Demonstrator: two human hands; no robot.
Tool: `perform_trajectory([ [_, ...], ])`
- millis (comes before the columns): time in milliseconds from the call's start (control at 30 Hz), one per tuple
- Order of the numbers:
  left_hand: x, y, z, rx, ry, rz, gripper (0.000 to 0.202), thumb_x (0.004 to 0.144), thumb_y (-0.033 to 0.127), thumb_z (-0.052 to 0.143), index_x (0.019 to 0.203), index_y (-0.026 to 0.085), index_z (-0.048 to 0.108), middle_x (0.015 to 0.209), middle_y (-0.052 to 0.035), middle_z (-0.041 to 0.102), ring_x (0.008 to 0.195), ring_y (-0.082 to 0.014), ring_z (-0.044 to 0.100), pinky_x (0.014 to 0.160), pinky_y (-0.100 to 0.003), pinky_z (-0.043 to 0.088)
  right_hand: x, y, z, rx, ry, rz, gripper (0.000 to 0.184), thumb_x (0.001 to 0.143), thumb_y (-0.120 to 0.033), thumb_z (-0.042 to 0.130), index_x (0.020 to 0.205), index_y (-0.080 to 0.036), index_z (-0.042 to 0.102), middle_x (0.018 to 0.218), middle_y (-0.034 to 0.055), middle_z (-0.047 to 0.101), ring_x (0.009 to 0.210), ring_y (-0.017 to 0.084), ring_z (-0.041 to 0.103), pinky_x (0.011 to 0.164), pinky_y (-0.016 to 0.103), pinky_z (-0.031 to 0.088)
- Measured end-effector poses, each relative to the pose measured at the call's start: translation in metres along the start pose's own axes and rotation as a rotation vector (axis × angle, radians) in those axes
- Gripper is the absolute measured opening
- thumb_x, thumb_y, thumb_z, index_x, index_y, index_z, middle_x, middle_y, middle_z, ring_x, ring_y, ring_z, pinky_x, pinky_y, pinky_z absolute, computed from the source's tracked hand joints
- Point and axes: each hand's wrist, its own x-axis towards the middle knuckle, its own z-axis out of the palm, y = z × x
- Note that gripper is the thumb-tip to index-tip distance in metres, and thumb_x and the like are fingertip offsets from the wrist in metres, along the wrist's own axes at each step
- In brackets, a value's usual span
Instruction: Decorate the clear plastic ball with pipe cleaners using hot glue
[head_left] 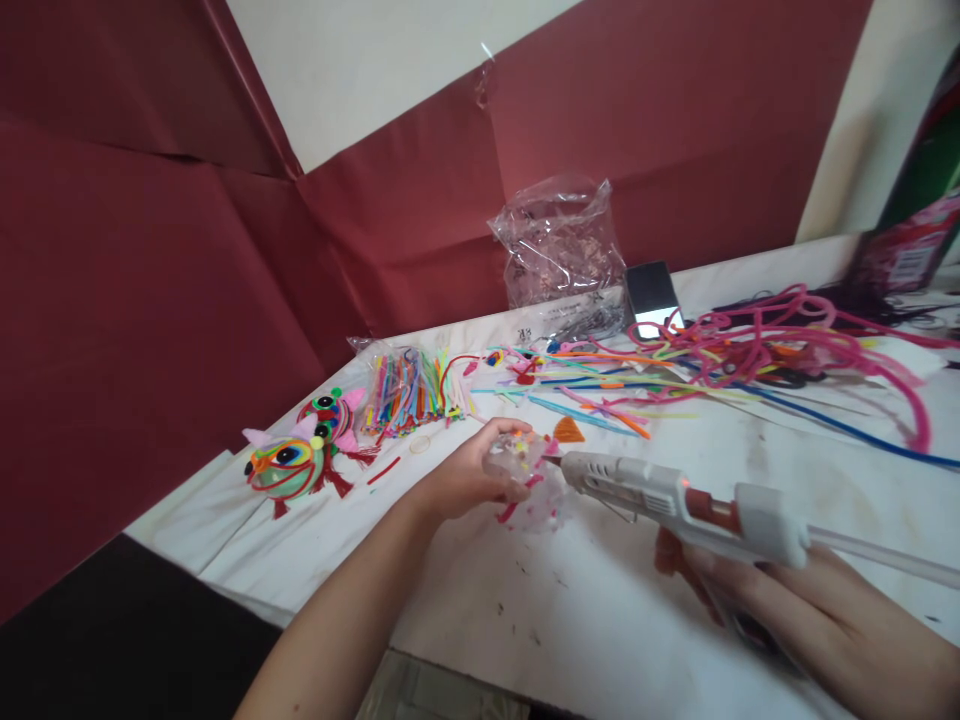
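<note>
The left hand [480,470] is clamped on a translucent piece [551,505] with pink, yellow and orange bits, held near the middle of the white table [465,610]. The right hand [795,600] is wrapped around the grip of a white glue gun [645,492], whose nozzle points at the piece; whether the tip touches it cannot be told. A pale, translucent stick [885,553] runs out of the gun's rear. Beyond the left hand, a clear bag [409,390] lies on its side, packed with many-coloured fuzzy stems, their ends bunched toward the hand. Farther back, a larger clear bag [559,245] stands crumpled against the maroon wall covering [675,130]; dark printing shows on it, and its contents are hard to make out. At the far right edge is a pink package [911,255] with a barcode, its inside hidden. Loose pink stems [810,345] tangle nearby, and two decorated animal heads [289,470] sit at the table's left.
</note>
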Motion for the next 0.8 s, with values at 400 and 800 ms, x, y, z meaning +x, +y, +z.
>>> perform_trajectory([
  [400,0.001,0.000,0.000,-0.003,-0.012,0.016,0.064,0.058,0.014,0.069,0.116,0.022,0.043,0.069,0.0081,0.047,0.050,-0.0034,0.039,0.046,-0.016,0.030,0.008,0.020,-0.001,0.027,-0.100,-0.213,0.046,0.082,-0.058,0.039,0.068,-0.031,0.073,0.065,0.0005,0.073,0.057,0.020,0.069,0.060,0.026,0.058],
  [800,0.000,0.001,0.001,-0.003,-0.004,0.007,0.064,0.058,0.013,0.067,0.117,0.021,0.042,0.064,0.0088,0.046,0.049,-0.0042,0.039,0.046,-0.017,0.031,0.006,0.016,-0.003,0.037,-0.084,-0.190,0.054,0.079,-0.066,0.036,0.065,-0.029,0.073,0.065,0.0025,0.074,0.059,0.023,0.071,0.058,0.027,0.058],
])
